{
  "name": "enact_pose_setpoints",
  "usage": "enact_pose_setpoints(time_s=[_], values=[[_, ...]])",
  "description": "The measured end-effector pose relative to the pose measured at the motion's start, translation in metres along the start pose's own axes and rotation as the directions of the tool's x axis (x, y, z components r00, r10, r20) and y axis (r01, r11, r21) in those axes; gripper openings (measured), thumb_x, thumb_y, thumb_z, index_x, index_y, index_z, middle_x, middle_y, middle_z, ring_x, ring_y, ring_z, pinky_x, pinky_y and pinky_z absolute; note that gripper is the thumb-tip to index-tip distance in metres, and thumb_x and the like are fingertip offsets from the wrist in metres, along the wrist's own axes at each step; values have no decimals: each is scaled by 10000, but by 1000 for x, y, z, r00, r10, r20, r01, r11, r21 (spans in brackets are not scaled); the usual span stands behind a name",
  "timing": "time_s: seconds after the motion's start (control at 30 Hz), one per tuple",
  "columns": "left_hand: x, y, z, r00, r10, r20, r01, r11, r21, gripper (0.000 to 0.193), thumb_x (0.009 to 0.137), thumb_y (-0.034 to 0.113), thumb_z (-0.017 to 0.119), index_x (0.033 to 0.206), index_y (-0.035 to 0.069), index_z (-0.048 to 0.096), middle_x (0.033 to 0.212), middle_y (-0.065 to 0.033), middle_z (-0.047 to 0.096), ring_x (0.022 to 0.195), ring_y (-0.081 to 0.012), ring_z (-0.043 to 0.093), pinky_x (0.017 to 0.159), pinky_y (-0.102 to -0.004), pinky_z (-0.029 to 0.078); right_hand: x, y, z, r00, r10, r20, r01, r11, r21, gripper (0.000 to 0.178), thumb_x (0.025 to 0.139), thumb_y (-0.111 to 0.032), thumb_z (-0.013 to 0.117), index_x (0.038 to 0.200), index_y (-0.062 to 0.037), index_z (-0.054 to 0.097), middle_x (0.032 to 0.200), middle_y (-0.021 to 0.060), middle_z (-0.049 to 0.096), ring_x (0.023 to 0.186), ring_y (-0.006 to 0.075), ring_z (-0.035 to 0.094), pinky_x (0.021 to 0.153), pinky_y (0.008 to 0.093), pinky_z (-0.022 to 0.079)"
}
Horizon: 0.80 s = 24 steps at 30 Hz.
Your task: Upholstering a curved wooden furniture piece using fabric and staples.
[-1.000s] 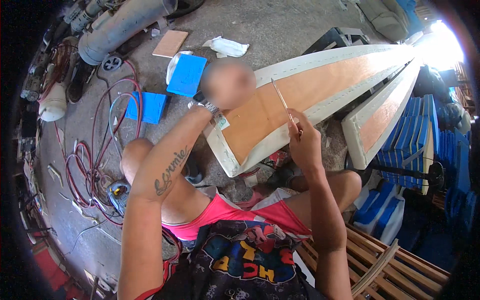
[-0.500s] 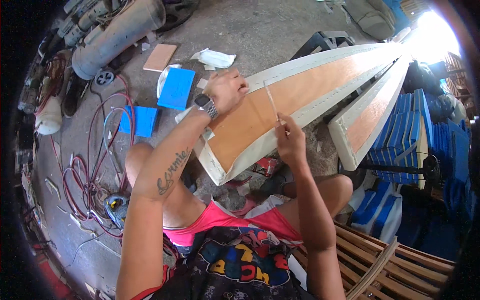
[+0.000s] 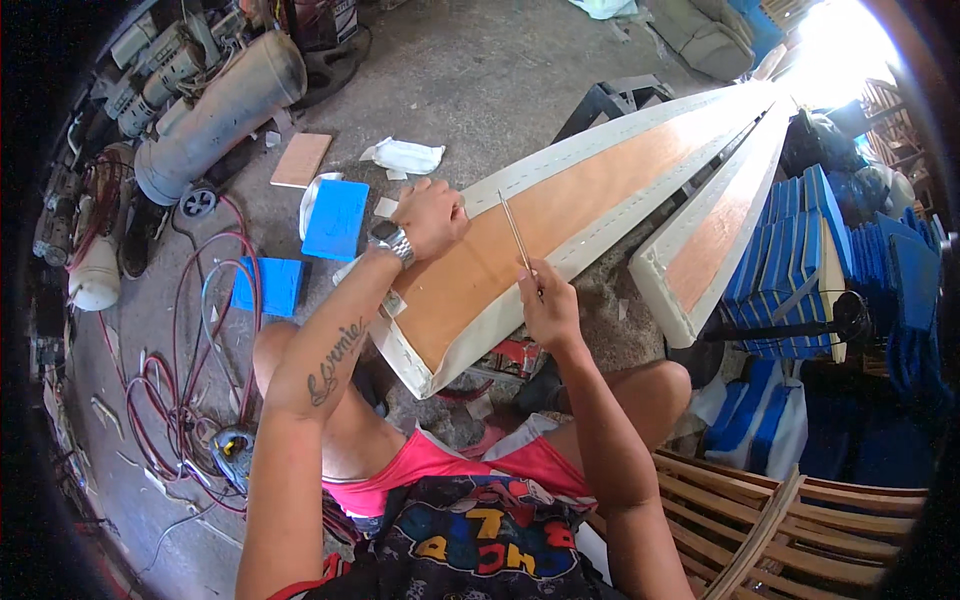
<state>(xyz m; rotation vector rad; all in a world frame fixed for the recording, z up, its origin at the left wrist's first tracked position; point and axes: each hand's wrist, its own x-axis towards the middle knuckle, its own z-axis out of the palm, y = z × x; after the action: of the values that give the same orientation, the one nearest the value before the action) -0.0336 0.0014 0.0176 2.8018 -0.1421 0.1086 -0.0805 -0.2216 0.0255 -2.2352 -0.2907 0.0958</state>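
Observation:
A long board [image 3: 450, 300] lies in front of me, brown in the middle, with white covering folded over its edges and rows of staples along them. My left hand [image 3: 432, 218], with a metal watch at the wrist, is curled closed at its far left edge; whatever the fingers hold is hidden. My right hand [image 3: 551, 305] grips long thin scissors [image 3: 514, 228] above the board. Their slender blades are close together and point away from me. A similar narrower padded board [image 3: 712, 250] lies to the right.
Blue foam pieces [image 3: 335, 220] lie on the floor at left, near a wood panel [image 3: 301, 160] and a white cloth bundle [image 3: 407, 156]. Red hoses [image 3: 180, 400] coil beside my knee. A red tool [image 3: 515, 358] is under the board. Blue-and-white stacks [image 3: 790, 260] and wooden slats [image 3: 740, 510] are at right.
My view has shifted slightly, so the board appears lower and further left. The scissors have turned, and their two blades now show as separate lines. Both hands stay over the board.

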Motion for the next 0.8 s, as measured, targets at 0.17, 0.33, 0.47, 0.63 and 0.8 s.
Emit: enact_pose_setpoints(time_s=[0.17, 0.33, 0.47, 0.63, 0.8], values=[[-2, -5, 8, 998, 38, -50, -43, 993, -108, 203, 831, 258, 525, 860, 94, 641, 930, -93, 584, 1011, -261, 506, 852, -477, 405, 3, 16, 3, 1000, -20, 16, 19, 997, 74, 268, 909, -195, 542, 1123, -39, 585, 917, 206, 621, 862, 361, 627, 747, 362, 485], [3, -18, 4, 972, -156, -177, 22, 808, -589, 136, 832, 200, 554, 825, 75, 608, 780, -111, 596, 724, -304, 582, 659, -400, 469, 1, 3, -6, 990, 88, 110, -98, 992, 83, 273, 908, -192, 543, 1129, -37, 585, 934, 225, 615, 885, 382, 611, 760, 366, 482], [-2, -35, 3, 920, -223, -323, -39, 767, -641, 210, 862, 225, 571, 870, 15, 579, 858, -174, 631, 741, -349, 605, 637, -402, 475, 5, 1, -4, 996, 19, 89, -21, 1000, 22, 266, 911, -185, 540, 1125, -35, 585, 904, 227, 614, 859, 383, 612, 740, 371, 483], [-19, -117, -4, 725, -359, -587, 216, 929, -302, 366, 871, 280, 581, 1103, 7, 505, 984, -226, 612, 886, -354, 603, 725, -410, 480, -3, -22, -7, 981, 90, 171, -94, 995, 18, 294, 916, -175, 523, 1183, -57, 559, 973, 229, 610, 879, 379, 606, 724, 400, 485], [-60, -86, -29, 935, -198, 293, 341, 726, -597, 763, 853, 552, 553, 1350, 1, 374, 1158, -227, 585, 1016, -301, 600, 876, -374, 471, -22, -34, -7, 921, -302, 245, 348, 921, -173, 417, 906, -116, 471, 1317, -186, 468, 999, 178, 627, 819, 379, 612, 699, 446, 497]])
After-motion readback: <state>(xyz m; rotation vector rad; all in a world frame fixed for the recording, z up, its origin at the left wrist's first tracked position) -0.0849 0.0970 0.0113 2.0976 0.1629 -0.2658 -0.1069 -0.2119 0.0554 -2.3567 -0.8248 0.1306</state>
